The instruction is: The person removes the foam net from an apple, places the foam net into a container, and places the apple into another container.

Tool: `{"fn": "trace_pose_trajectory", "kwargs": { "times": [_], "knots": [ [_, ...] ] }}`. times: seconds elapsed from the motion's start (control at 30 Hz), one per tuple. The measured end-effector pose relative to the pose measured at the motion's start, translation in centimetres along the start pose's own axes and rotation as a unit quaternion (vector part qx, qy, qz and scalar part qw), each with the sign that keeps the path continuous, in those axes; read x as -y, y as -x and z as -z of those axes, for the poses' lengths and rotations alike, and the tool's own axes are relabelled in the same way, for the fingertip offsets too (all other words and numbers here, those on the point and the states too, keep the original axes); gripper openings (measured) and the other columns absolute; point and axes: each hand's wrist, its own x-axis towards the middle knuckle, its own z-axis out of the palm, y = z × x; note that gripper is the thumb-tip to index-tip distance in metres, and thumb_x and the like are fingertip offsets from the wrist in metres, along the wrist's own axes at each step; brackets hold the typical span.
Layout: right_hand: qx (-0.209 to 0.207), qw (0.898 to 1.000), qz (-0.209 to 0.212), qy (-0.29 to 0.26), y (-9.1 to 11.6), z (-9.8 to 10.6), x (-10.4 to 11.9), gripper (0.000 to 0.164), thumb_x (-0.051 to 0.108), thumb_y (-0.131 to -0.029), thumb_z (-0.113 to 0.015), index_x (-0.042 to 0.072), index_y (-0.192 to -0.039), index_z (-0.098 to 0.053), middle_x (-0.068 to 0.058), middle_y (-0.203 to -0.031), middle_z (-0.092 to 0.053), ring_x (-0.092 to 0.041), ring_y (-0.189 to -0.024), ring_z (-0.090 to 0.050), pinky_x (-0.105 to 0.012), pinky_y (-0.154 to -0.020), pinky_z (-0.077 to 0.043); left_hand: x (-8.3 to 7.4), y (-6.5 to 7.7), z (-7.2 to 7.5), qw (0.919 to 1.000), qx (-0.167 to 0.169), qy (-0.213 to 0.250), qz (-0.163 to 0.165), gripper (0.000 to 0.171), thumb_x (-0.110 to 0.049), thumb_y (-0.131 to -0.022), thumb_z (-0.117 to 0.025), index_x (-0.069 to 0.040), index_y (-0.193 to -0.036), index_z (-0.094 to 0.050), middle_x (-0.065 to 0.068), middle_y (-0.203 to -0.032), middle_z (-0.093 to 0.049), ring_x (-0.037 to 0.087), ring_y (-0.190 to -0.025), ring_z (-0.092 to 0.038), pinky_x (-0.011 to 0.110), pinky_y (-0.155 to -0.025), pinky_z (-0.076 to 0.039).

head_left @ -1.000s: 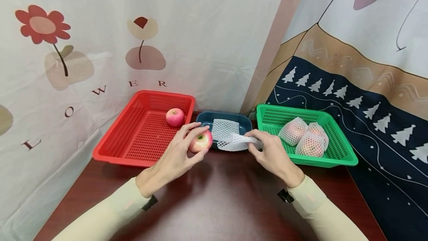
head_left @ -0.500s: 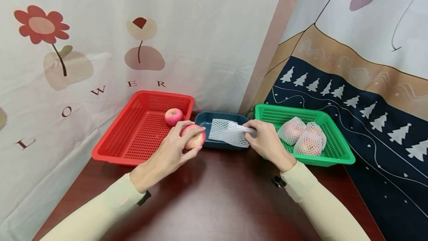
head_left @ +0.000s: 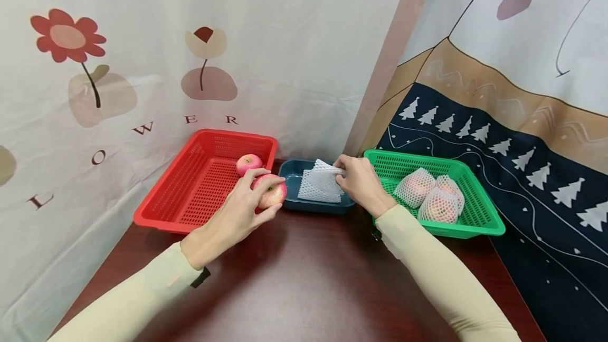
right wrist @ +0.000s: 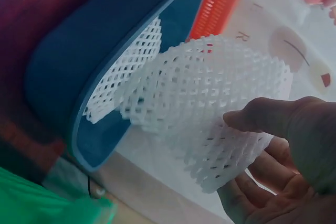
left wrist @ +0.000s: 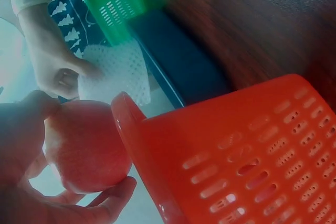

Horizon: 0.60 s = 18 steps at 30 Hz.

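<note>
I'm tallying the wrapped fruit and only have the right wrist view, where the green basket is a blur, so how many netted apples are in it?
Observer: The head view shows three netted apples in the green basket.
Operator: Okay, and the apple cut off at my top right corner, which hand has it?
Observer: The left hand grips that bare apple, as the head and left wrist views show.

Held apple partly behind the left hand — green basket, in the right wrist view, blurred and cut off.
</note>
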Motion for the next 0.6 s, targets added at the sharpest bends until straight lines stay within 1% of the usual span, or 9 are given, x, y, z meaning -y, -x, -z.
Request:
{"fn": "trace_pose_trajectory", "kwargs": {
  "times": [0.23,0.4,0.5,0.6],
  "knots": [
    [-0.001,0.999,0.011,0.041,-1.9,-2.0,0.3,0.011,0.005,-0.105,-0.081,0.006,-0.115,-0.083,-0.016,-0.110,-0.087,-0.031,-0.090,-0.082,-0.047,-0.081,-0.070,0.5,0.2,0.3,1.0000,0.004,0.001,0.003,0.057,-0.023,-0.097,-0.095,-0.015,-0.149,-0.073,0.017,-0.151,-0.064,0.036,-0.135,-0.067,0.054,-0.105,-0.069],
    [0.012,0.997,0.012,0.070,-2.8,-3.3,0.1,0.012,0.005,-0.107,-0.079,0.006,-0.119,-0.080,-0.015,-0.115,-0.083,-0.032,-0.097,-0.082,-0.046,-0.083,-0.071,0.5,0.1,0.4,0.9998,0.015,0.002,0.010,0.058,-0.023,-0.097,-0.095,-0.014,-0.150,-0.073,0.018,-0.151,-0.063,0.036,-0.135,-0.066,0.053,-0.104,-0.069],
    [0.036,0.994,0.014,0.101,-3.1,-3.9,0.0,0.015,0.005,-0.108,-0.077,0.006,-0.124,-0.078,-0.015,-0.121,-0.078,-0.033,-0.103,-0.080,-0.046,-0.086,-0.071,0.6,0.1,0.4,0.9997,0.019,0.002,0.014,0.060,-0.023,-0.097,-0.096,-0.014,-0.151,-0.073,0.018,-0.152,-0.063,0.036,-0.137,-0.066,0.053,-0.102,-0.071],
    [0.080,0.989,0.022,0.123,-3.4,-4.5,-0.1,0.019,0.003,-0.109,-0.075,0.005,-0.127,-0.078,-0.017,-0.125,-0.076,-0.034,-0.109,-0.079,-0.047,-0.092,-0.072,0.7,0.0,0.6,0.9996,0.018,0.004,0.020,0.061,-0.022,-0.096,-0.097,-0.014,-0.151,-0.073,0.018,-0.153,-0.063,0.036,-0.139,-0.064,0.053,-0.101,-0.071]
  ]
}}
